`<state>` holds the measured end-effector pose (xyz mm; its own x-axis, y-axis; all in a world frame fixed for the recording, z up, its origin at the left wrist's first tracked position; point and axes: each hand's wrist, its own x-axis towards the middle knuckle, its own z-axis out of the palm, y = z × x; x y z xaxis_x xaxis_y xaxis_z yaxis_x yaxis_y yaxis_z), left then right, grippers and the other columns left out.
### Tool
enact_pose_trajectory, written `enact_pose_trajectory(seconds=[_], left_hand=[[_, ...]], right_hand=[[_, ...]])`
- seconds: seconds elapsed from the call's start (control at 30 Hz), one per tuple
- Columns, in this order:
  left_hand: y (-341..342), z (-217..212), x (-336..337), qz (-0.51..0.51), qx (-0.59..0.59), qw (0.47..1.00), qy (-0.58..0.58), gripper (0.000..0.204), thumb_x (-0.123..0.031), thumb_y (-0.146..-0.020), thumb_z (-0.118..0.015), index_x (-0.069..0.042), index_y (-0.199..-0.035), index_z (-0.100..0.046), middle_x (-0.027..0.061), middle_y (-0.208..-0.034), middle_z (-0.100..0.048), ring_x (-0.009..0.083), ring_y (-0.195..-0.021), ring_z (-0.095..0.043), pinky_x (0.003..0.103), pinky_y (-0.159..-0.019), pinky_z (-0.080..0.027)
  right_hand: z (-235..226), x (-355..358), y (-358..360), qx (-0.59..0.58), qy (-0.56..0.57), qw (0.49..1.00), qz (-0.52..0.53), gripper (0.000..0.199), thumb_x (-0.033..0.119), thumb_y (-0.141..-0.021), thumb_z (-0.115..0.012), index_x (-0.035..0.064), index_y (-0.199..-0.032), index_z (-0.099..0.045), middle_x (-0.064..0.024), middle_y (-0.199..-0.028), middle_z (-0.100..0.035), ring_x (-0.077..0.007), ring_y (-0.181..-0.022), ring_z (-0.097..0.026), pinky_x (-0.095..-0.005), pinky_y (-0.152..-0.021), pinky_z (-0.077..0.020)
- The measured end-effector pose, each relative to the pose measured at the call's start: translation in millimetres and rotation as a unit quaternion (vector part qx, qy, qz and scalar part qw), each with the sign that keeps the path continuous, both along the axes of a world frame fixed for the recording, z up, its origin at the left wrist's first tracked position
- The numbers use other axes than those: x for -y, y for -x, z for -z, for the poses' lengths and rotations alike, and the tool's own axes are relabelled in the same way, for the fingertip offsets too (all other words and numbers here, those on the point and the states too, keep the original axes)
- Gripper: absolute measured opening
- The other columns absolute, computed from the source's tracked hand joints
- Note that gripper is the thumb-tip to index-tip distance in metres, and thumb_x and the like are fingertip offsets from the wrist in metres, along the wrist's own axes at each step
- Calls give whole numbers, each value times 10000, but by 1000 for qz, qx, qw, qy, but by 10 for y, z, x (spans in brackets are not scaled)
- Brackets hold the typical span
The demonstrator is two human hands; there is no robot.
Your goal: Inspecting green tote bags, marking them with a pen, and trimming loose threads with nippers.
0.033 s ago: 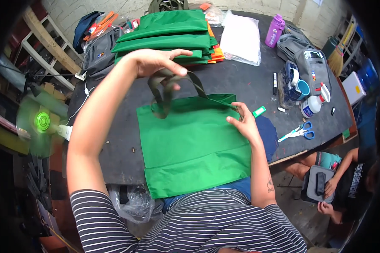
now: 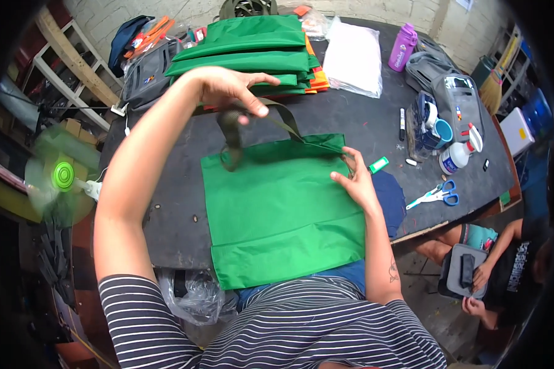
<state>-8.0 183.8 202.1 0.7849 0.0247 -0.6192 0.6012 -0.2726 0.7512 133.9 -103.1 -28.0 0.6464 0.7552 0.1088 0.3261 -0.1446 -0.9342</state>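
Observation:
A flat green tote bag (image 2: 277, 203) lies near the table's front edge, its lower part over my lap. My left hand (image 2: 224, 89) is raised above the bag's far edge, curled around its olive-brown strap handles (image 2: 283, 117), with index finger and thumb sticking out. The hanging strap loop is smeared by motion, and the hand hides part of the handles. On the bag's upper right corner is my right hand (image 2: 356, 179), thumb on the front and fingers at the edge. Behind my left hand rises a stack of folded green bags (image 2: 246, 61).
At the right stand a spray bottle (image 2: 455, 157), a clear container (image 2: 421, 126) and a purple bottle (image 2: 403, 47). Blue-handled scissors (image 2: 440, 194) lie near the edge. A fan (image 2: 63, 176) is at the left. A seated person (image 2: 505, 264) handles a grey case at lower right.
My left hand has shifted slightly up and left, and the straps have swung a little with it. The bag's far edge has risen slightly. My right hand has barely moved.

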Motion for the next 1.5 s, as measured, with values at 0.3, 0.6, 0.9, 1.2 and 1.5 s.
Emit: enact_pose_trajectory(seconds=[0.3, 0.6, 0.9, 1.2, 1.5], left_hand=[[-520, -177, -477, 42, 142, 802, -579, 584, -93, -668, -662, -125, -1239, -545, 146, -989, -632, 249, -909, -620, 368, -780, -509], [-574, 197, -687, -98, 263, 764, -581, 184, -53, -657, -644, -36, -840, -628, 197, -836, -653, 337, -763, -640, 403, -701, -529], [-527, 62, -775, -160, 47, 979, -115, 200, -93, -866, -646, -79, -1033, -539, 6, -751, -577, 145, -661, -544, 353, -636, -460], [-390, -82, -931, -96, 198, 945, -244, 332, -182, -796, -734, -79, -1075, -585, 15, -792, -651, 117, -671, -602, 265, -633, -506], [-400, -17, -773, -194, 309, 931, -14, 469, -41, -816, -652, -102, -1260, -515, 27, -947, -603, 95, -831, -594, 203, -737, -486]], right_hand=[[128, -76, 213, 244, 187, 951, -30, 900, 226, -734, -734, 146, -1457, -204, -226, -1387, -420, -350, -957, -635, -407, -763, -527], [226, -72, 199, 287, 165, 943, -24, 722, 224, -728, -730, 114, -1358, -394, -235, -1407, -386, -332, -898, -652, -392, -743, -531], [222, -94, 198, 294, 166, 941, -19, 623, 224, -728, -727, 104, -1283, -472, -242, -1410, -377, -334, -846, -660, -395, -720, -534], [205, -80, 242, 288, 178, 941, -23, 584, 221, -726, -728, 117, -1255, -503, -241, -1418, -367, -340, -862, -657, -398, -725, -531], [114, -95, 248, 255, 220, 941, -29, 582, 245, -736, -719, 136, -1266, -504, -198, -1443, -353, -323, -946, -639, -394, -775, -515]])
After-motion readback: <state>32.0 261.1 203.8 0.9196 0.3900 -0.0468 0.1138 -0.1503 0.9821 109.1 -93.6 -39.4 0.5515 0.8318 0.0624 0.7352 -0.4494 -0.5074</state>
